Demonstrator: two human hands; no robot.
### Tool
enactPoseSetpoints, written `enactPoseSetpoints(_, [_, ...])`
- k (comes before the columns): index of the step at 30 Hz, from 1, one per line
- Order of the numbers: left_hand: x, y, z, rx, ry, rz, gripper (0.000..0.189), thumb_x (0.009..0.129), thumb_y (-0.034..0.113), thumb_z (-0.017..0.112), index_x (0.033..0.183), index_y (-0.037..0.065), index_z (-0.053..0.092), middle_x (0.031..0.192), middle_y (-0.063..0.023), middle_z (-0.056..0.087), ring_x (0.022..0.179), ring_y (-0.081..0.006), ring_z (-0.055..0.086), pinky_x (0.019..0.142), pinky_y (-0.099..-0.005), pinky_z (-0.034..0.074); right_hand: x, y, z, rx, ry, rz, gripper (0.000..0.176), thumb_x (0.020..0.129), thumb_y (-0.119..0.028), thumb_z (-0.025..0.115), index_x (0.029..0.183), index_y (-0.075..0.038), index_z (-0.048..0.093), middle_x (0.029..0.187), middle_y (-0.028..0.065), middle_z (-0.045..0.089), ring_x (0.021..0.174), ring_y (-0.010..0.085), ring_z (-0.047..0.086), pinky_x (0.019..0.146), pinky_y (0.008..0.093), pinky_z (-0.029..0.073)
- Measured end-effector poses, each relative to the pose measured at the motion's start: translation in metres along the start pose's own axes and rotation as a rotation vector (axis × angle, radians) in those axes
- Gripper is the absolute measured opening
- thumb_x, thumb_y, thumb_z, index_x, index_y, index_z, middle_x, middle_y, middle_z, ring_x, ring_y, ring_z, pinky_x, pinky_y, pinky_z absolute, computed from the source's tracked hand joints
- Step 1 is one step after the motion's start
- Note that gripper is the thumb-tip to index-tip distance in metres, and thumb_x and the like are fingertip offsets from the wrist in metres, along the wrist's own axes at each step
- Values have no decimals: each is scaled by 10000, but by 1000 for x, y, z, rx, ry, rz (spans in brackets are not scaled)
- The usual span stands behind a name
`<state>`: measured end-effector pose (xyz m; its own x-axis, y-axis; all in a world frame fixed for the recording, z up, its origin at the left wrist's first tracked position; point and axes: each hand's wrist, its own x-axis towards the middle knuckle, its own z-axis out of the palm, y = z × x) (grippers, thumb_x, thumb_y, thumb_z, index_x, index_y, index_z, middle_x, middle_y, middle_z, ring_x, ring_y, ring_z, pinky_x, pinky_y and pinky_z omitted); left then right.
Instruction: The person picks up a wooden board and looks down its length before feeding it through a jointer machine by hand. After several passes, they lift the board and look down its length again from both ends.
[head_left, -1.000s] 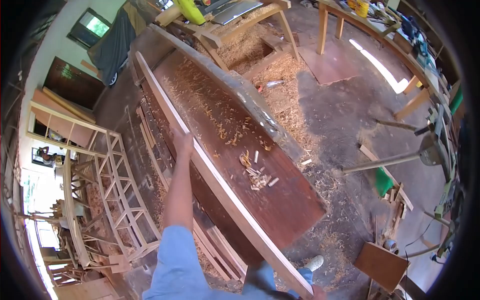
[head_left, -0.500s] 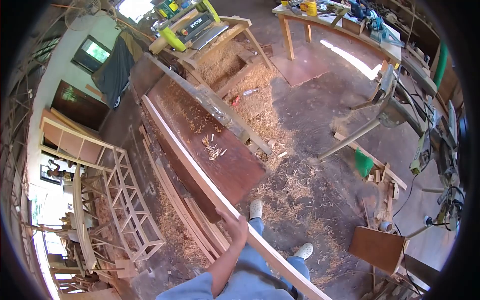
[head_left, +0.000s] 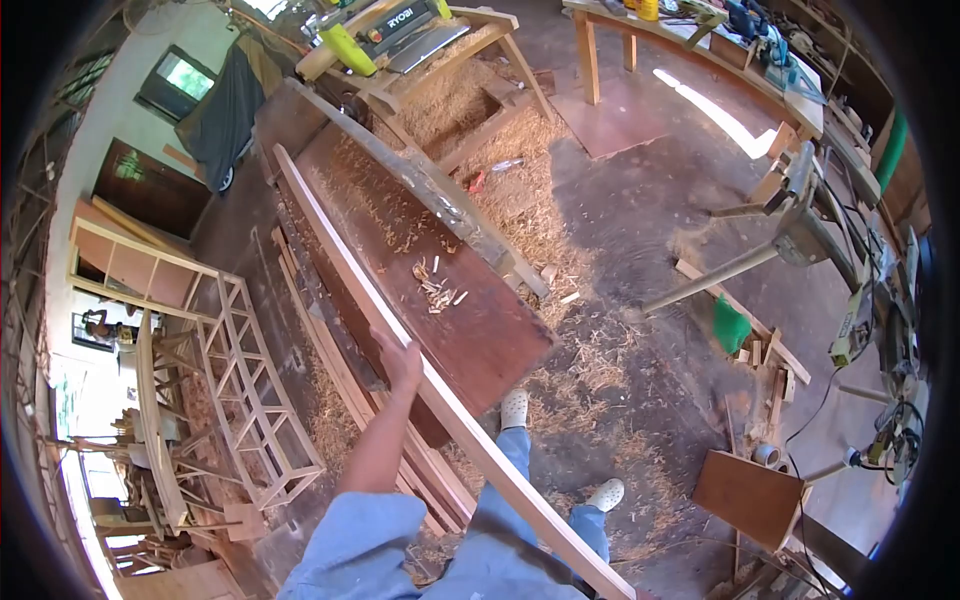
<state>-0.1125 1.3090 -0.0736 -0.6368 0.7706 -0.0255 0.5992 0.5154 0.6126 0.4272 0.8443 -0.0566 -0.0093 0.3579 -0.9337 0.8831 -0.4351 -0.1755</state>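
Observation:
A long pale wooden board (head_left: 465, 425) runs diagonally from the upper left down to the bottom edge, passing over my legs. My left hand (head_left: 402, 366) grips it around its middle, with the fingers on the left side and the arm reaching up from below. My right hand does not show. Under and beside the board's far part lies a reddish-brown panel (head_left: 490, 350) with wood scraps (head_left: 436, 290) on it. More long wooden strips (head_left: 325, 340) lie to the left of the board.
A green planer (head_left: 390, 40) stands on a wooden stand above heaped shavings (head_left: 440, 115). Open wooden frames (head_left: 250, 370) stand at left. A worktable (head_left: 680, 38) is at upper right, with metal stand legs (head_left: 715, 277) below it. A brown box (head_left: 748, 497) and cables are at lower right.
My left hand has moved forward and left along the board, and the arm is more extended. The board's near part has shifted slightly leftward in view. The camera view has shifted a little.

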Motion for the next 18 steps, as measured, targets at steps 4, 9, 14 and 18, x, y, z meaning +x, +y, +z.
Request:
enactPoseSetpoints(4, [86,-21,1,48,83,68,890,793,141,562,1466,-138,50,1327,-428,422,1251,-466,464,1084,-405,345,42,-44,21,-18,63,-60,418,851,-355,590,1041,9,667,784,299,646,802,470,646,731,530,512])
enactPoseSetpoints(9, [199,-24,-13,27,44,35,860,804,143,553,1459,-148,77,1260,-420,479,1206,-458,506,1043,-407,384,48,-159,-25,77,182,-150,420,845,-370,600,983,20,674,766,298,642,772,474,642,716,542,509])
enactPoseSetpoints(14, [316,-30,-21,36,38,42,883,841,232,566,1461,-145,64,1317,-415,427,1252,-428,478,1074,-393,360,50,-292,-85,19,286,-289,545,749,-307,758,1188,-46,566,993,238,631,940,416,613,766,501,498])
enactPoseSetpoints(18, [395,-28,-40,-255,-173,-166,1046,867,515,602,1484,-112,37,1516,-363,181,1429,-394,249,1158,-421,254,38,-312,-89,16,607,-472,509,824,-266,660,1257,-32,526,1084,273,600,1017,449,567,882,515,459])
